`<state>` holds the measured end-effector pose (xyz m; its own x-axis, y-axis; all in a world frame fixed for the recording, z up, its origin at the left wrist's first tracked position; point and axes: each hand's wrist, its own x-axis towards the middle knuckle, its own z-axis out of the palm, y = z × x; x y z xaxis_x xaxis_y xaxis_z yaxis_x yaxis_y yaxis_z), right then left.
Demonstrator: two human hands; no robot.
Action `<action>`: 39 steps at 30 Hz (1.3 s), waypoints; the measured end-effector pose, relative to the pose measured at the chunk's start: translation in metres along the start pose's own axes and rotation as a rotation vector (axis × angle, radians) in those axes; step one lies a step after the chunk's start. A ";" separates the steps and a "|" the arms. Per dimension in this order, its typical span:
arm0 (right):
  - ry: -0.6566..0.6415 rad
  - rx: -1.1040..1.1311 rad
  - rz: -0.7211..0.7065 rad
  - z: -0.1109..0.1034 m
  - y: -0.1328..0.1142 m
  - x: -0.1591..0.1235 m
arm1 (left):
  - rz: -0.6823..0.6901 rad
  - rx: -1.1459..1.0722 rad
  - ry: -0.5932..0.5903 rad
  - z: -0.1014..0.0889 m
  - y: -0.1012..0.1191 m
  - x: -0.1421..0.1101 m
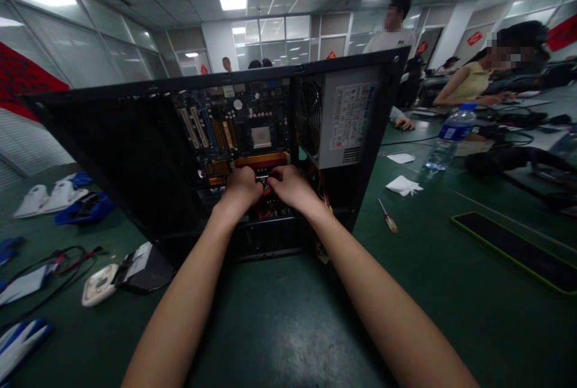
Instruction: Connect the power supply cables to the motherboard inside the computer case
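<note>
Curling fingers of left hand (243,187) and right hand (295,187) below long crosswise orange slots (274,158) inside black metal case (180,83), leaving grip unclear.

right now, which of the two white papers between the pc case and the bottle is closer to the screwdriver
The crumpled paper, with its uneven folds, is closer to the screwdriver; the other paper looks flatter and lies farther back.
</note>
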<state>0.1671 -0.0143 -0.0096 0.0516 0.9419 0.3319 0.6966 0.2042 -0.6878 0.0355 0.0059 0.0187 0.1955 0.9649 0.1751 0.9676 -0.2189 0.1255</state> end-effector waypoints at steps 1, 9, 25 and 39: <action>0.000 -0.005 0.000 0.000 0.000 0.000 | 0.002 -0.001 0.003 0.000 -0.001 0.000; -0.006 -0.014 0.006 0.000 -0.001 0.000 | -0.005 0.002 0.005 0.001 -0.001 0.000; -0.014 -0.017 0.012 0.001 -0.002 -0.001 | -0.012 -0.074 -0.064 -0.002 -0.014 0.003; 0.041 0.047 -0.011 0.003 -0.003 0.001 | -0.042 -0.057 -0.031 -0.001 -0.014 -0.004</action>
<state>0.1628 -0.0132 -0.0096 0.0737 0.9281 0.3650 0.6631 0.2277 -0.7130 0.0214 0.0051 0.0178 0.1606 0.9773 0.1385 0.9647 -0.1851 0.1874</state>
